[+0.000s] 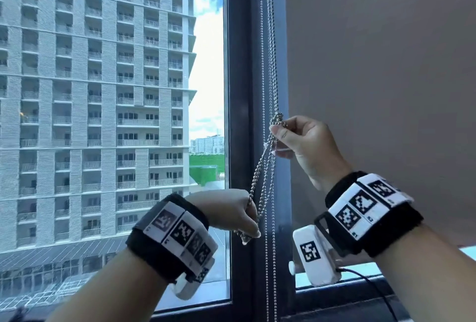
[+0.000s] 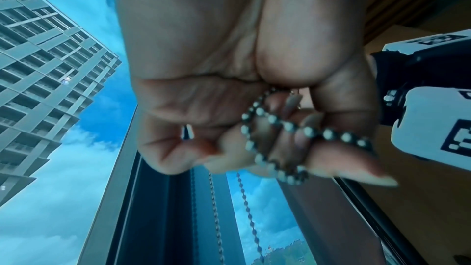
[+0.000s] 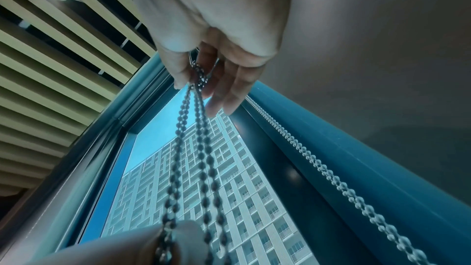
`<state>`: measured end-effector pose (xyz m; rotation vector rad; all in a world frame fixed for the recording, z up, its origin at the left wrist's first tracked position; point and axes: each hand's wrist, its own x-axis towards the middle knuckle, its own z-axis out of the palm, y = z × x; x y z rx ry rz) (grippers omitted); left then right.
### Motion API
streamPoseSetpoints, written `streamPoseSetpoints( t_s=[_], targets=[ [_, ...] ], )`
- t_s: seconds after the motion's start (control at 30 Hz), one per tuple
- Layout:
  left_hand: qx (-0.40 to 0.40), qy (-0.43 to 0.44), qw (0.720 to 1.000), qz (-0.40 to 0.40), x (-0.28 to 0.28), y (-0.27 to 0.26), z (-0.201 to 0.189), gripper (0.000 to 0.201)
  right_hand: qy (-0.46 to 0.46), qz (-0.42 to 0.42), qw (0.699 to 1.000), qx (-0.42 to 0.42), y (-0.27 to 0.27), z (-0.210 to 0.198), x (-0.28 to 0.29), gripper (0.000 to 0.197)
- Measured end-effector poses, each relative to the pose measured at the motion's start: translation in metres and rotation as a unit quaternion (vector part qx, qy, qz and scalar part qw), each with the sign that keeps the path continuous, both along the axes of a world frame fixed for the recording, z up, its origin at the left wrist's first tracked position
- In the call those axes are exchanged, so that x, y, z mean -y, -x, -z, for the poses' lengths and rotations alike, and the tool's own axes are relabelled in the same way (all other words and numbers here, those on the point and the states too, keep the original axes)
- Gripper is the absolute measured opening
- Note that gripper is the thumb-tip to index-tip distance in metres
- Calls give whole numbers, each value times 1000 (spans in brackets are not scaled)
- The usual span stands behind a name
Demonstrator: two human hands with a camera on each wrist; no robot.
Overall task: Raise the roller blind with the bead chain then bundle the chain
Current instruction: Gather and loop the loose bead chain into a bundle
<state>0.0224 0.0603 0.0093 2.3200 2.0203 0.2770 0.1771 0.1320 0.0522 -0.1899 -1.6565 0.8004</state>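
Head view shows the right hand (image 1: pixel 304 138) pinching a knotted bunch of the metal bead chain (image 1: pixel 260 180) beside the window frame (image 1: pixel 242 90), the left hand (image 1: pixel 231 213) gripping its slack loop below; light, limp, probably slippery, so best held at the knot.

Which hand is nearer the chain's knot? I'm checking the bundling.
Right. The right hand pinches the bead chain at the knot; the left hand grips the loop lower down.
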Motion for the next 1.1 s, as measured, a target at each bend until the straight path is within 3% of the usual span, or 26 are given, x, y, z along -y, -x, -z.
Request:
streamPoseSetpoints(
  t_s=[0.27,0.43,0.5,0.57,0.67,0.73,0.87,0.97,1.1],
  targets=[
    [-38,65,997,-4,10,1,-16,23,36,-20,999,-32,3,1,6,23],
    [-29,104,994,31,0,-5,-1,19,100,-89,990,-44,13,14,14,45],
    [17,97,994,45,-2,-1,6,22,118,-96,987,-55,12,22,14,50],
    [131,90,983,86,-4,5,8,28,125,-94,985,-69,9,26,14,45],
    [291,14,949,121,-3,9,-2,37,133,-84,985,-72,5,29,12,33],
    [352,-64,927,117,-4,3,-14,42,135,-75,986,-58,3,35,11,25],
    [414,-183,884,117,-10,-14,-43,49,163,-89,980,-65,6,54,11,10],
    [454,-224,853,129,-13,-28,-62,39,179,-93,975,-91,6,62,12,19],
    [411,-269,862,121,-17,-48,-75,32,170,-93,976,-102,7,67,13,26]
  ],
)
